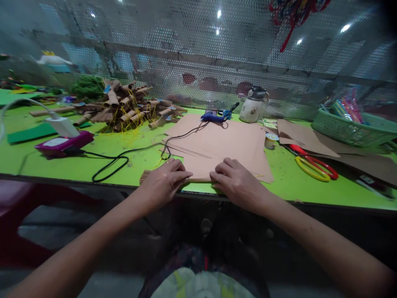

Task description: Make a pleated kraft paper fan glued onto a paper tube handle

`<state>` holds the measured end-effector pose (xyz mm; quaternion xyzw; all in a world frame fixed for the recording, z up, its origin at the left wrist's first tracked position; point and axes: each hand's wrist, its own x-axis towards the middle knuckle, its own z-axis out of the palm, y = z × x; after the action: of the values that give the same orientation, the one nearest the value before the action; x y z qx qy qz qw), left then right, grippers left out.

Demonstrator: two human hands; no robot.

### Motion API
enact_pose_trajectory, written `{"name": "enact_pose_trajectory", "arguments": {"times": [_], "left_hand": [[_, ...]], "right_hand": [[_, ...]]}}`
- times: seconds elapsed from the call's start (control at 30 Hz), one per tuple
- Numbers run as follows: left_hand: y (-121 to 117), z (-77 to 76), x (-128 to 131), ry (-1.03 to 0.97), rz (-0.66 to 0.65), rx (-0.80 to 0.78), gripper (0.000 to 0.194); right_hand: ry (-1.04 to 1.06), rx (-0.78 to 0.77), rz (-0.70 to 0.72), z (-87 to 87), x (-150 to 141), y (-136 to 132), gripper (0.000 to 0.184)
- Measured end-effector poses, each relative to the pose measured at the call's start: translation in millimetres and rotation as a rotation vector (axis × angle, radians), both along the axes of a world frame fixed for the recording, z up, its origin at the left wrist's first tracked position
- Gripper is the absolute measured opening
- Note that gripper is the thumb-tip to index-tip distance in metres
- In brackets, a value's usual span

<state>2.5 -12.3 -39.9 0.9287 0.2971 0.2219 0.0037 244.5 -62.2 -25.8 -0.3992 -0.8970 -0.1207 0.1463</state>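
At grn table (283, 188) edge, L hand (161, 182), R hand (238, 184), fingers nearly closed, pinching brn paper (223, 142)

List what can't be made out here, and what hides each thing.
All in the head view:
Near edge of the brown paper: partly covered by the left hand and right hand; whether they pinch or merely press is unclear.
Green basket: right end cut off by the picture's right edge.
White cable: cut off by the left edge.
Red ornament: cut off by the top edge.
Small cup: lid print too small and blurred.
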Motion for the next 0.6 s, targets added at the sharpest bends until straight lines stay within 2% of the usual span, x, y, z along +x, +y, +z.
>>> {"name": "enact_pose_trajectory", "arguments": {"times": [0.17,0.37,0.6], "left_hand": [[2,-4.1,-1,-0.036,-0.016,-0.007,0.026],[4,-5.5,-1,-0.052,-0.02,-0.014,0.027],[3,-4.3,-1,-0.059,-0.002,-0.01,0.025]], "right_hand": [[0.03,0.015,-0.028,-6.8,-6,2,0.027],[0.034,0.01,0.0,-9.1,-2,7,0.025],[0.152,-0.046,0.049,-12.6,1,12,0.024]]}}
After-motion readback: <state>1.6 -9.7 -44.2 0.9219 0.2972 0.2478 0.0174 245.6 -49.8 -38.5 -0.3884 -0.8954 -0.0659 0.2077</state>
